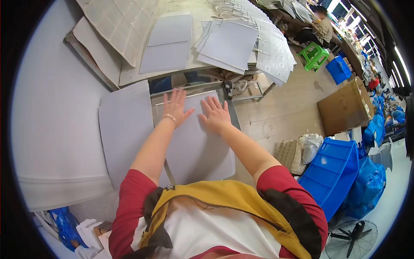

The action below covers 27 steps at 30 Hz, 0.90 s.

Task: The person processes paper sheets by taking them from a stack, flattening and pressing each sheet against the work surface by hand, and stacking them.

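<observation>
A large pale grey-white sheet (198,151) lies in front of me on a low surface with a metal edge. My left hand (174,107) rests at its upper left edge, fingers spread, a bracelet at the wrist. Flat near the sheet's upper right part is my right hand (215,114), its fingers also apart. Neither hand grips anything. To the left, a stack of similar sheets (125,129) stands beside the sheet, with a narrow gap between them. Whether one or several sheets lie under my hands, I cannot tell.
Beyond is a worktable (133,74) with piled white sheets (228,45) and fanned patterned sheets (276,60). At right stand a cardboard box (345,108), a blue crate (330,172), a fan (351,239) and a green stool (313,56). A person (321,30) sits far back.
</observation>
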Each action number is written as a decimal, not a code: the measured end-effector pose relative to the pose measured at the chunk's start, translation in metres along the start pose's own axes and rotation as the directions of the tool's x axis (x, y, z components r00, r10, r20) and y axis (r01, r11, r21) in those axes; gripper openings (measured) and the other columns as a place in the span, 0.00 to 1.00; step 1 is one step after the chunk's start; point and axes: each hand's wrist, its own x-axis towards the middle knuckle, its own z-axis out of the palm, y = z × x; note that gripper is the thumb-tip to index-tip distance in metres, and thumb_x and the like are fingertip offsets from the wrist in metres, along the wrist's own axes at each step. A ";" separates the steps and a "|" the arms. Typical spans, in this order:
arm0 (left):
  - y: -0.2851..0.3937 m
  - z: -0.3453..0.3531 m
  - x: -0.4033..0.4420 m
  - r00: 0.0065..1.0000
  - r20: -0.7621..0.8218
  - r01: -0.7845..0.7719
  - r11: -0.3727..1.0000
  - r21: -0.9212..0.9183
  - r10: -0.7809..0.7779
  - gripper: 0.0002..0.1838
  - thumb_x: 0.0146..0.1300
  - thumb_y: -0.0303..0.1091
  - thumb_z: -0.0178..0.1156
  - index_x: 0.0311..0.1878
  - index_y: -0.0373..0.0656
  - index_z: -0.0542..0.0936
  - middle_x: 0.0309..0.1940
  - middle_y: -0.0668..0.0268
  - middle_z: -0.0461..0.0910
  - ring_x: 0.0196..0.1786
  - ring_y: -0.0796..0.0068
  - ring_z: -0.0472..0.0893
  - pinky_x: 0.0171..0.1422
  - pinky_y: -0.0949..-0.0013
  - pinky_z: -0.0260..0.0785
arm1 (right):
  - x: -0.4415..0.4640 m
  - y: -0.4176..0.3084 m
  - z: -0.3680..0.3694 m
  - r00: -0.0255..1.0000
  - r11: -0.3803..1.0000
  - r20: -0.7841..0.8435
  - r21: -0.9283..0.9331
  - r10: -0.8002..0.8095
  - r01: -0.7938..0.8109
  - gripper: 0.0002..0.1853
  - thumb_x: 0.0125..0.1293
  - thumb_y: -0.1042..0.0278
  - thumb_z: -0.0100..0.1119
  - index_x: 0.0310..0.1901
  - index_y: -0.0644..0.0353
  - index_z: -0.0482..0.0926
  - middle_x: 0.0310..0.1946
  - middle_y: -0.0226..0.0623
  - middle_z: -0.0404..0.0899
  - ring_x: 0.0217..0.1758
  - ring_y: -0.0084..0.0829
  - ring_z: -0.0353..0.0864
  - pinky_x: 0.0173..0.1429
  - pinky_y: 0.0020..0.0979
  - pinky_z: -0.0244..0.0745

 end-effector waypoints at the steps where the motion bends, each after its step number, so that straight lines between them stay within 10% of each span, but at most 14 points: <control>1: 0.009 0.006 0.005 1.000 0.010 -0.001 1.000 0.003 0.001 0.45 0.67 0.64 0.45 0.78 0.44 0.49 0.80 0.62 0.42 0.81 0.64 0.41 0.81 0.48 0.30 | 0.000 -0.001 -0.002 1.000 1.000 0.006 0.008 0.003 -0.003 0.35 0.69 0.39 0.40 0.74 0.44 0.55 0.78 0.34 0.48 0.81 0.34 0.42 0.79 0.54 0.34; 14: -0.026 0.008 -0.041 0.942 0.122 0.304 0.948 0.094 -0.314 0.42 0.69 0.61 0.41 0.77 0.42 0.50 0.79 0.62 0.46 0.80 0.65 0.46 0.80 0.48 0.34 | 0.019 -0.025 -0.014 0.991 0.995 0.114 -0.084 0.069 -0.059 0.35 0.69 0.41 0.44 0.73 0.51 0.58 0.77 0.34 0.51 0.80 0.33 0.46 0.79 0.55 0.34; 19: -0.027 0.009 -0.038 0.938 0.133 0.304 0.943 0.133 -0.321 0.42 0.69 0.62 0.40 0.77 0.43 0.49 0.79 0.63 0.46 0.80 0.64 0.45 0.80 0.48 0.32 | 0.061 -0.069 0.013 0.962 0.965 0.082 0.040 -0.262 0.259 0.34 0.72 0.43 0.39 0.74 0.53 0.57 0.77 0.32 0.51 0.81 0.30 0.45 0.79 0.56 0.33; 27: -0.020 0.000 -0.044 0.931 0.134 0.331 0.940 0.085 -0.340 0.43 0.68 0.63 0.41 0.77 0.44 0.50 0.78 0.61 0.47 0.79 0.55 0.47 0.81 0.50 0.33 | 0.041 0.025 -0.012 1.000 0.996 -0.009 -0.087 0.030 -0.031 0.36 0.70 0.39 0.39 0.74 0.52 0.56 0.77 0.33 0.52 0.81 0.28 0.45 0.80 0.53 0.23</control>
